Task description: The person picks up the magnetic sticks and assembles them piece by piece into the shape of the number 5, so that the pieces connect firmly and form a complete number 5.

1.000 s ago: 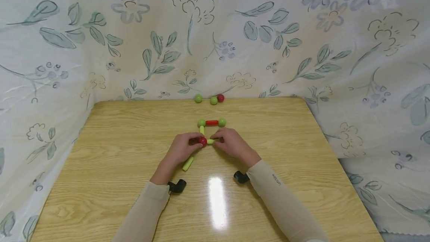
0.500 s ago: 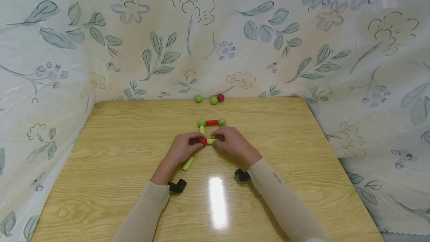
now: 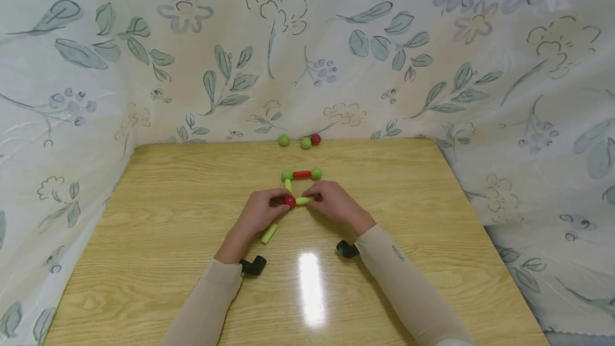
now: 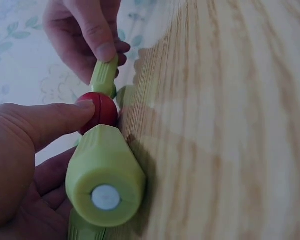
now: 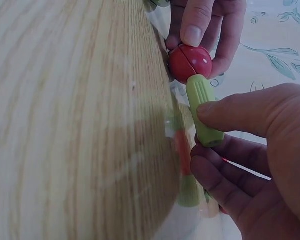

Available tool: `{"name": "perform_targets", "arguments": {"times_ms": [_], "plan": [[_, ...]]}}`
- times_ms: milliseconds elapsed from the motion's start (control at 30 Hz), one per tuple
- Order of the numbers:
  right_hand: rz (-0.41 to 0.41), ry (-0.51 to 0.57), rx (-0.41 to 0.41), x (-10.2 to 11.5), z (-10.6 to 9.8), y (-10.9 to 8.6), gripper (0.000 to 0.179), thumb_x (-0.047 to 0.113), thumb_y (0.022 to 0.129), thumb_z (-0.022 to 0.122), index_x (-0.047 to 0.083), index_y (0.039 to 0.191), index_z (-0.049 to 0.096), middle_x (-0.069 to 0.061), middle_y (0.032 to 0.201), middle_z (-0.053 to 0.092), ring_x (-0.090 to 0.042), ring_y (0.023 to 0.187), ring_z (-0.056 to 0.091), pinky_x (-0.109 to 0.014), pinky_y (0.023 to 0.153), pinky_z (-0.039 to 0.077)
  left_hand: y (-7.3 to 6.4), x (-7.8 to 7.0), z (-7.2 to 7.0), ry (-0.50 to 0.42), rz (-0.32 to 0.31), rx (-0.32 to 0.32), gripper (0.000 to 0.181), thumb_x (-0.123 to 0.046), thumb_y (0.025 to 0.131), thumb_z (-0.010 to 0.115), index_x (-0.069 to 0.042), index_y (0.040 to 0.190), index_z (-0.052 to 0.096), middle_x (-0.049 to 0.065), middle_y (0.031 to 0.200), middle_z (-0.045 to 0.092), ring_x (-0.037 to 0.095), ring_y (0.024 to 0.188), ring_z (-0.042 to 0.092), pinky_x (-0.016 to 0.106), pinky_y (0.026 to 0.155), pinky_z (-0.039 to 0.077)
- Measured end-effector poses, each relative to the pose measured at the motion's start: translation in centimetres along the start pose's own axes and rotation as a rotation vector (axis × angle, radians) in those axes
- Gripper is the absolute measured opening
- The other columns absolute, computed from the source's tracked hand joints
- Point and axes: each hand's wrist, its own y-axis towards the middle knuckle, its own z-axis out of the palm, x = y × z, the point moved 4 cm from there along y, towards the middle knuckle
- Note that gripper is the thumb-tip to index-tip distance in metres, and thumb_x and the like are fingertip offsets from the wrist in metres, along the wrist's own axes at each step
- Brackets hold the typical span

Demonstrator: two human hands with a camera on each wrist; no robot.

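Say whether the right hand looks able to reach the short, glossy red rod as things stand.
Probably not yet: the right hand pinches a ridged, light green rod. With that released, likely yes; the red rod lies uncovered between two round green balls.

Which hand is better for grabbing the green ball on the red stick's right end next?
Probably the right hand: it's nearer that green ball, though it must first let go of the green stick it pinches. The left hand is farther away and holds a red ball.
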Motion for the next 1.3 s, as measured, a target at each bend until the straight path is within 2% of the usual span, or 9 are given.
{"name": "perform_targets", "arguments": {"times_ms": [333,1000,1133,1300], "plan": [[-0.003,-0.013,0.003,0.3,0.0,0.1,0.023,0.009,0.1,0.08,0.01,0.124,0.081,0.002,0.107,0.073,-0.014,0.084,0.057,-0.031,0.073,0.051,0.0,0.2,0.0,0.003,-0.004,0.002,0.03,-0.013,0.098,0.084,-0.014,0.127,0.079,0.001,0.111,0.077,0.017,0.099,0.069,0.041,0.091,0.059],[0.007,0.012,-0.007,-0.1,0.1,0.2,0.025,0.008,0.098,0.082,0.011,0.123,0.08,0.005,0.104,0.073,-0.014,0.086,0.06,-0.033,0.078,0.054,0.0,0.2,-0.3,0.016,-0.027,0.008,0.032,-0.017,0.099,0.083,-0.014,0.131,0.079,0.005,0.122,0.077,0.021,0.107,0.07,0.043,0.096,0.058],[0.022,0.041,-0.014,-0.3,-0.4,0.2,0.025,0.014,0.099,0.082,0.01,0.124,0.08,0.004,0.107,0.072,-0.014,0.093,0.063,-0.035,0.085,0.057,-0.1,-0.2,-0.3,0.027,-0.028,0.01,0.033,-0.017,0.099,0.083,-0.013,0.131,0.079,0.007,0.122,0.077,0.023,0.109,0.071,0.045,0.097,0.057],[0.01,0.049,-0.071,-0.7,-2.1,0.6,0.024,0.018,0.101,0.08,0.006,0.123,0.08,0.002,0.104,0.071,-0.017,0.096,0.066,-0.037,0.088,0.058,-0.1,-0.4,-0.3,0.039,-0.024,0.007,0.033,-0.018,0.099,0.083,-0.013,0.131,0.079,0.006,0.121,0.077,0.023,0.107,0.071,0.045,0.095,0.058]]}}
